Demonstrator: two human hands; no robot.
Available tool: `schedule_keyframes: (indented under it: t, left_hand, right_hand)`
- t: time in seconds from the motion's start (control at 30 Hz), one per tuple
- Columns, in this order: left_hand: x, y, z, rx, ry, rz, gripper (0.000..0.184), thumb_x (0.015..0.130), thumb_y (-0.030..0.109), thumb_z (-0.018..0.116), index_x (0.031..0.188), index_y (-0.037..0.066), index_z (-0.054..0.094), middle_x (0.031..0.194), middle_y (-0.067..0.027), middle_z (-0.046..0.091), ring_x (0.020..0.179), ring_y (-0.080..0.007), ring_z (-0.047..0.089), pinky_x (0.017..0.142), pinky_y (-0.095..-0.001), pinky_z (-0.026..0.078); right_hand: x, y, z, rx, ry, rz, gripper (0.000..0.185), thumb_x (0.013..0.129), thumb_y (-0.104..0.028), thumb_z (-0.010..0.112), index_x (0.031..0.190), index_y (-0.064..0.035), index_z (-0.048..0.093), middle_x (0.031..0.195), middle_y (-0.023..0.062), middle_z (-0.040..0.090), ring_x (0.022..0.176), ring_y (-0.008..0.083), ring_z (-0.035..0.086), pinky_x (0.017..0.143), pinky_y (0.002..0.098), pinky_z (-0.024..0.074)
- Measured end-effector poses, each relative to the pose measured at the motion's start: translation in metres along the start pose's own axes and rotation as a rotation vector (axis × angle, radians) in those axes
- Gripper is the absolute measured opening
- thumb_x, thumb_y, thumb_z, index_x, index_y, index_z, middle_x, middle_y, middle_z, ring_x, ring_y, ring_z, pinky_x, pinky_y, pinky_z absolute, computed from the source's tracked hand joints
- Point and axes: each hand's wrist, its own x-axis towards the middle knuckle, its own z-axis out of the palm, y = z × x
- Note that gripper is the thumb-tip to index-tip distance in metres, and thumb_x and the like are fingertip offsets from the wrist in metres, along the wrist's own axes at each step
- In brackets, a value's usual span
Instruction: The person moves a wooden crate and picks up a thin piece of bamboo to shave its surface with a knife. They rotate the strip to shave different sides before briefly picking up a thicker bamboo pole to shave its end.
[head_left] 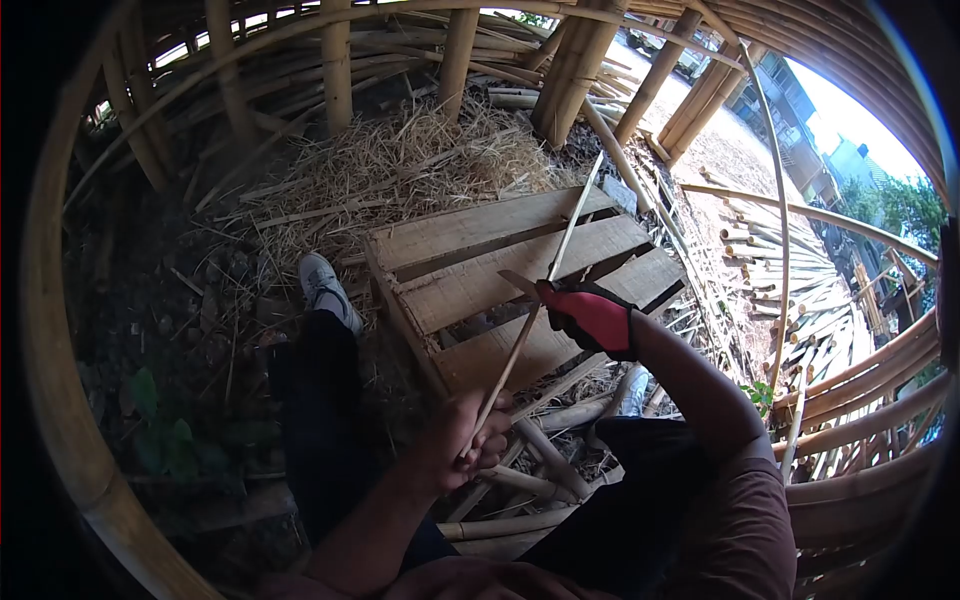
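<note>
My bare left hand (468, 438) is wrapped around the lower end of a long, thin bamboo strip (572, 222). The strip slants up and away to the right, over a wooden slatted crate (470, 232). Farther up it, my right hand (597, 318), in a red and black glove, is closed on a knife. The knife's blade (517, 283) juts out to the left and crosses the strip; its handle is hidden in the glove. Whether the glove also grips the strip, I cannot tell.
Dry straw and shavings (400, 165) lie behind the crate. Upright bamboo posts (575, 75) stand beyond them. Cut bamboo poles (800, 300) are piled outside on the right. A shoe (328, 290) rests left of the crate, and more poles (545, 460) lie beneath my arms.
</note>
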Motion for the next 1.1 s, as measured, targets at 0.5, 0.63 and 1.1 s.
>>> schedule_keyframes:
  t: [0.5,0.63,1.1]
  left_hand:
    - [0.015,-0.006,-0.004,0.002,-0.065,0.01,0.018,0.098,0.025,0.037,0.087,0.013,0.044,0.049,0.003,0.035,0.032,-0.0061,0.03,0.029,-0.0222,0.021]
    - [0.019,-0.01,0.002,0.002,0.005,0.019,0.021,0.099,0.025,0.036,0.085,0.013,0.045,0.048,0.0024,0.036,0.032,-0.0066,0.031,0.03,-0.0229,0.023]
    - [0.016,-0.008,-0.002,0.085,0.019,0.049,0.023,0.101,0.028,0.041,0.088,0.012,0.05,0.051,0.0038,0.041,0.034,-0.005,0.038,0.027,-0.0184,0.029]
  right_hand:
    - [-0.018,0.012,0.019,0.097,-0.042,-0.001,0.052,0.093,-0.061,0.048,0.073,-0.0132,0.053,0.053,-0.0091,0.036,0.04,0.0033,0.031,0.038,0.0225,0.023]
    - [-0.034,0.016,0.028,0.154,0.052,0.005,0.052,0.094,-0.059,0.048,0.073,-0.0123,0.054,0.052,-0.0085,0.038,0.04,0.0036,0.032,0.039,0.0229,0.0231]
    - [-0.017,0.013,0.016,-0.013,-0.05,-0.083,0.058,0.093,-0.064,0.044,0.071,-0.0118,0.057,0.056,-0.0072,0.039,0.046,0.0051,0.032,0.044,0.0242,0.028]
